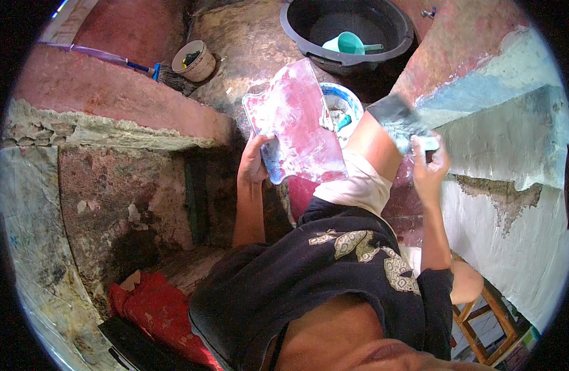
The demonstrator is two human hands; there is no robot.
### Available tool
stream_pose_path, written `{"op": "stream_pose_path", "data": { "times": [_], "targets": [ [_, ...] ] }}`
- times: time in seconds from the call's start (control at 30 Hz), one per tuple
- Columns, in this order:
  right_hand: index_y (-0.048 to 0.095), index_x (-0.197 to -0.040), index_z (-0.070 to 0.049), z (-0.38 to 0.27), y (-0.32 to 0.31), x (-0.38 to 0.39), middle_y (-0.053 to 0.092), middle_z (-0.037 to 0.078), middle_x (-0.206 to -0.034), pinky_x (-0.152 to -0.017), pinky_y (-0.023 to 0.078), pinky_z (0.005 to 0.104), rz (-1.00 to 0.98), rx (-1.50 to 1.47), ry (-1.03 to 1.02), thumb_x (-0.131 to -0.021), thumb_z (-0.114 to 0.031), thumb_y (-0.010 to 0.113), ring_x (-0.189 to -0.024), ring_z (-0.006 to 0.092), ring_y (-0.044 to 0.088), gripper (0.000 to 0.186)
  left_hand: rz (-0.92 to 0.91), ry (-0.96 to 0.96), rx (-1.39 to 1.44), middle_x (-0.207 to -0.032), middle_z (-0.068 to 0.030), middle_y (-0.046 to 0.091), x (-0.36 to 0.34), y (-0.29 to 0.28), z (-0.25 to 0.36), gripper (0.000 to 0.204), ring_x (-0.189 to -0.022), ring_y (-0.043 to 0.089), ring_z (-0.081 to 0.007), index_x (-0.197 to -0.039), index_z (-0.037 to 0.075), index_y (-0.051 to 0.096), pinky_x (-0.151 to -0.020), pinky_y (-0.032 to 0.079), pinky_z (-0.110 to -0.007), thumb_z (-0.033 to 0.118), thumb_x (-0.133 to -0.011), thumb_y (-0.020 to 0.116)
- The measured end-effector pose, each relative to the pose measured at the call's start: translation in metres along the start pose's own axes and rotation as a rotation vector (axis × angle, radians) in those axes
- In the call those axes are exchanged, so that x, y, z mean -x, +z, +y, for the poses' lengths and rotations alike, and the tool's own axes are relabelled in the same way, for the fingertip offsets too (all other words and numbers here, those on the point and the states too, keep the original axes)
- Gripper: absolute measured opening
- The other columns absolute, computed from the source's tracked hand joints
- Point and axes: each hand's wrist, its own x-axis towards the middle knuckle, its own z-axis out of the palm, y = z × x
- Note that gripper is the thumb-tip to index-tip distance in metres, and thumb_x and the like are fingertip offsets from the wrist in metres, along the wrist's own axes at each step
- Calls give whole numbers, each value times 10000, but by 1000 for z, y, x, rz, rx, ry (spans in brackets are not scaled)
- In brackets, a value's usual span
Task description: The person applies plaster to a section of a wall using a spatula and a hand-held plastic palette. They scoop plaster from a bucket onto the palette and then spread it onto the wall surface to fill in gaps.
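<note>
My left hand (257, 162) grips the near left edge of a flat board (295, 127) with a wavy rim. White paste is smeared over the board's pinkish face, and blue shows at its lower corner. At the right, my right hand (432, 167) pinches the pale edge of a wide, dark flat scraper (396, 120). Motion blurs the scraper, and it hangs over my bare knee, apart from the board. Behind the board, partly hidden, stands a bucket (359, 102) with a blue-stained inside, holding white paste and a teal object (344, 122).
Beyond is a large black tub (290, 34) with a teal dipper (349, 43) in it. A small pale bucket (198, 71) stands at the far left. Rough walls close in on both sides; the right wall (507, 142) is partly grey and white. A wooden frame (491, 321) leans at lower right.
</note>
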Motion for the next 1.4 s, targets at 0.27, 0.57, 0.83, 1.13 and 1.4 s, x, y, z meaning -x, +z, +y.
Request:
{"op": "stream_pose_path", "data": {
  "times": [0.27,0.57,0.83,1.13,1.4],
  "targets": [
    [543,-895,4,33,28,33,576,28,-828,-662,431,223,-188,-563,309,-771,-35,547,-729,72,526,130,-53,61,-13,-981,-77,521,-6,4,-4,435,-836,555,-182,-1155,46,347,-685,487,-334,10,-748,500],
    [544,-856,11,38,45,42,564,23,-785,-642,417,216,-139,-440,257,-781,-40,534,-709,64,504,91,-128,70,-18,-1066,-88,488,1,9,-7,457,-947,507,-202,-1168,44,341,-798,426,-354,-11,-745,507],
    [538,-893,12,26,61,35,562,27,-793,-613,420,209,-98,-611,274,-793,-57,534,-695,61,501,121,-222,10,-13,-1100,-76,474,9,4,-11,471,-1009,468,-209,-1170,42,350,-848,370,-353,-29,-734,513],
    [545,-900,-19,15,70,13,560,22,-815,-585,421,204,-184,-693,325,-805,-109,529,-698,65,512,132,-285,-74,-206,-1084,-67,481,11,-7,-10,469,-989,470,-173,-1165,16,360,-848,351,-323,-11,-730,533],
    [559,-1000,-26,-21,40,-15,569,80,-907,-766,404,252,-132,-141,-217,-756,-81,541,-821,150,539,251,9,-171,47,-885,-93,530,0,-6,-15,440,-705,571,-168,-1138,25,345,-574,513,-290,109,-736,504]
  ]
}}
